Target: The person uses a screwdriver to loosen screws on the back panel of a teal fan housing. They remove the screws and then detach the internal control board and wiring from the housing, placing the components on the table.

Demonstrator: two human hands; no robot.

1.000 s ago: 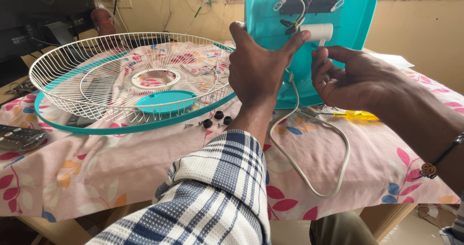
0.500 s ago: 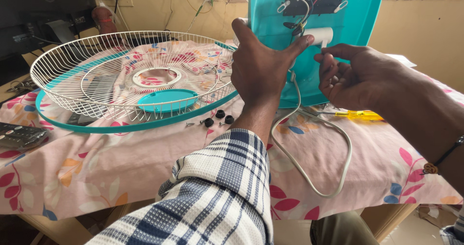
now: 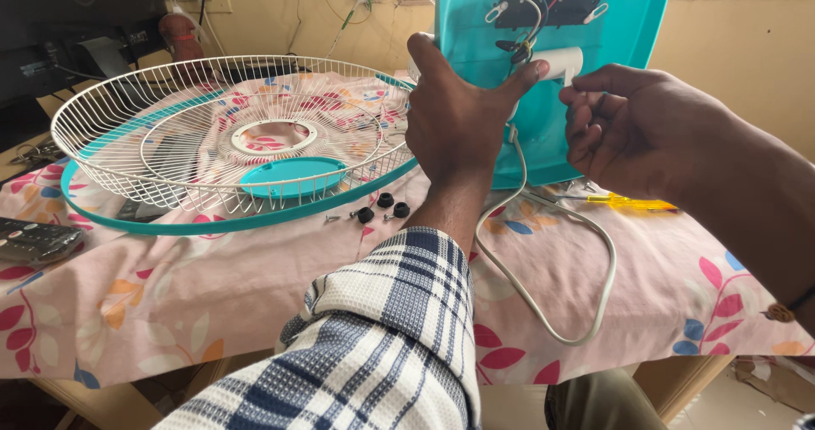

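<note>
My left hand grips the left edge of an upright teal fan base, thumb pressed against its underside near a white cable clamp. The underside shows a black switch block with wires. My right hand hovers just right of the clamp with fingers curled; whether it pinches something small I cannot tell. A white power cord runs from the base and loops over the table edge.
A white wire fan guard with teal rim lies on the flowered tablecloth at left. Small black knobs and screws sit beside it. A yellow screwdriver lies behind the base. A remote rests at far left.
The right hand has lifted slightly and drawn closer to the clamp. The left hand keeps its hold on the base; the view has shifted a little.
</note>
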